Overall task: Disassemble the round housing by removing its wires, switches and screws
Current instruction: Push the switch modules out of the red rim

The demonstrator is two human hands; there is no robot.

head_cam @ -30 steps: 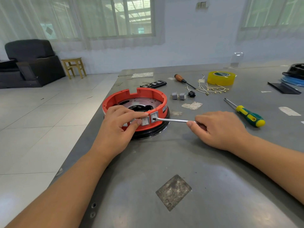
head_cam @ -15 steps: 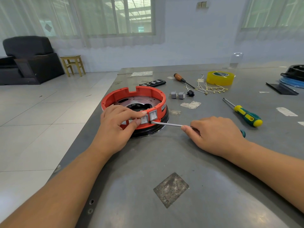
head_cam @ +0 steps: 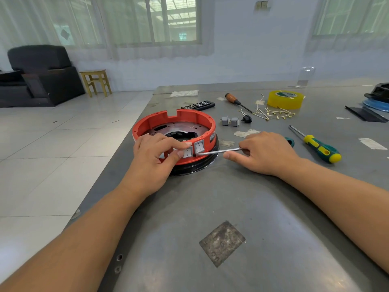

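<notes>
Head view: the round housing (head_cam: 174, 131) sits near the table's (head_cam: 210, 207) left edge. The left hand (head_cam: 153, 163) pinches a switch (head_cam: 188, 153), partly covering it; the right hand (head_cam: 265, 152) grips a screwdriver (head_cam: 219, 152), its handle mostly hidden.

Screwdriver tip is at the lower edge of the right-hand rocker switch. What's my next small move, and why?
Probably lever the shaft gently to pry that switch outward. The screwdriver in the right hand meets its bottom edge, the switch sits flush in the red housing, and the left hand braces the neighbouring switch.
</notes>
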